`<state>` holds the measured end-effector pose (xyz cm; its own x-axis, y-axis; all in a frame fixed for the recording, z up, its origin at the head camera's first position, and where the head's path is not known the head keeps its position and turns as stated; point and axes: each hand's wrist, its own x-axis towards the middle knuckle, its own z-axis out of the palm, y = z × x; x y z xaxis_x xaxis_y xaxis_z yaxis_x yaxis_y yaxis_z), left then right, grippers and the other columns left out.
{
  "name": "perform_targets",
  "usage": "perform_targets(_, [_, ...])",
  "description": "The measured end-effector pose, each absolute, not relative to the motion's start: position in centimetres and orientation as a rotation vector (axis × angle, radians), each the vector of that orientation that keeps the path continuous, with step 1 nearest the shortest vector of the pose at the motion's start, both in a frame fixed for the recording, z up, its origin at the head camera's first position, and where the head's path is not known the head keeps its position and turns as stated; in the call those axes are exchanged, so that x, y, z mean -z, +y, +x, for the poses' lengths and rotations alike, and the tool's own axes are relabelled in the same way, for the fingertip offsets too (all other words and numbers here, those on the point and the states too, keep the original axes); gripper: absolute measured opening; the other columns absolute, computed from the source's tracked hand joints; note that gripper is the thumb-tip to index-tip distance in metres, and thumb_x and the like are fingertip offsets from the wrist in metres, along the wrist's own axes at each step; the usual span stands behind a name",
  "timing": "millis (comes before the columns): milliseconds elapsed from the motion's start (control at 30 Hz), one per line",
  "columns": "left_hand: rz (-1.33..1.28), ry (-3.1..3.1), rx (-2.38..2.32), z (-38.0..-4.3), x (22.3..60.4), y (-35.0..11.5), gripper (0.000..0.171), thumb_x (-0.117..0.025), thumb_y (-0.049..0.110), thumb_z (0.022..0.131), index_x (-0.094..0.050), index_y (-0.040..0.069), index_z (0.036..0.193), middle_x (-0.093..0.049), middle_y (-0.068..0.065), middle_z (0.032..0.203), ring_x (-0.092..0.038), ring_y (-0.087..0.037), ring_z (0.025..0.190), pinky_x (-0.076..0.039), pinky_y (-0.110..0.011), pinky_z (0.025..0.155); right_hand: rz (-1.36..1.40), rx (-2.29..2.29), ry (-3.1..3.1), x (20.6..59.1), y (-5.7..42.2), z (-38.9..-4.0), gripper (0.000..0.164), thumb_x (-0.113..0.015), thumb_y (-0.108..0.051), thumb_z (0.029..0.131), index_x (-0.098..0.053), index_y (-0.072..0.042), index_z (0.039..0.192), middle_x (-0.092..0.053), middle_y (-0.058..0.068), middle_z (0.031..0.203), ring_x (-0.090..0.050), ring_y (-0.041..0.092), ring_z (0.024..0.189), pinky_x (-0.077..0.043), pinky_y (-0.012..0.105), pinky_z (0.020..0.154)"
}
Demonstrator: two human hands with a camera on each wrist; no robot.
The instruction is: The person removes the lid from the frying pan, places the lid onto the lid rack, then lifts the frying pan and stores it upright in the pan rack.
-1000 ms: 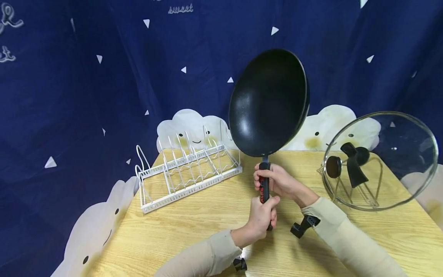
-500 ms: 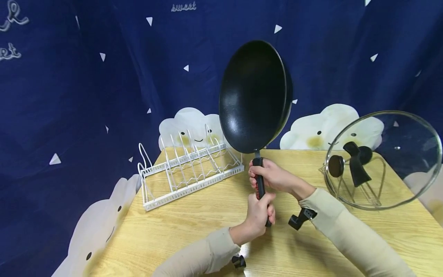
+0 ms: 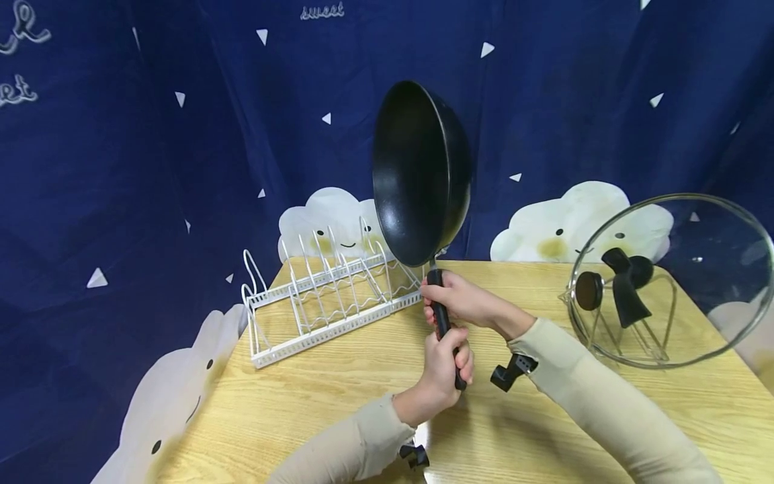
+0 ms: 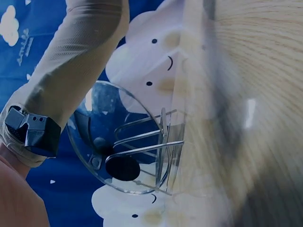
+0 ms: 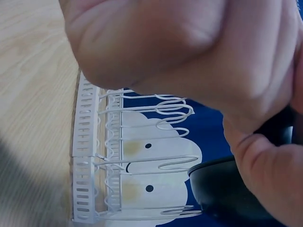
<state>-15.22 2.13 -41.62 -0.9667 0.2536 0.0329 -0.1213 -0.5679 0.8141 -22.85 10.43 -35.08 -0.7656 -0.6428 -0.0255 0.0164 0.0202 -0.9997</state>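
A deep black wok (image 3: 417, 175) is held up on its side above the table, its dark inside turned to the left. Both hands grip its black handle (image 3: 443, 319). My right hand (image 3: 456, 296) holds the upper part near the wok's bowl. Lower down, my left hand (image 3: 441, 366) wraps the handle's end. The bowl's lower edge overlaps the right end of a white wire rack (image 3: 332, 296) in the head view. From the right wrist, the wok's rim (image 5: 213, 165) shows close to the rack's end loops, while my right hand (image 5: 189, 52) covers the top.
On the right, a large glass lid (image 3: 671, 349) with a black knob leans in a metal wire stand (image 3: 653, 343). The light wood table (image 3: 338, 403) lies under everything. Behind hangs a dark blue curtain (image 3: 211, 134) with white clouds and triangles.
The wok has moved left toward the rack, both hands along with it. It has turned, so its inside faces further left and more of its outer side shows. The lid and rack stay put.
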Motion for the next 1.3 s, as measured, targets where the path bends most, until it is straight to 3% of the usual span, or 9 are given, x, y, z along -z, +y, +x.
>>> perform_targets(367, [0.315, 1.082, -2.597, -15.3, 40.3, 0.3, 0.037, -0.042, 0.014, 0.090, -0.038, 0.018, 0.053, -0.035, 0.012, 0.038, -0.038, -0.001, 0.030, -0.032, -0.016, 0.032, -0.662, 1.725, 1.948, 34.1, 8.7, -23.5, 0.028, -0.051, -0.017, 0.098, -0.049, 0.005, 0.081, -0.058, 0.011, 0.065, -0.060, 0.016, 0.059, -0.050, 0.026, 0.058])
perform_targets(1300, [0.112, 1.048, -2.648, -15.6, 40.7, 0.5, 0.038, -0.043, 0.016, 0.087, -0.035, 0.017, 0.051, -0.031, 0.010, 0.039, -0.035, -0.002, 0.031, -0.028, -0.017, 0.034, -0.614, 1.610, 1.889, 35.1, 7.6, -24.9, 0.022, -0.045, -0.008, 0.097, -0.047, 0.005, 0.079, -0.055, 0.011, 0.065, -0.056, 0.016, 0.057, -0.048, 0.025, 0.055])
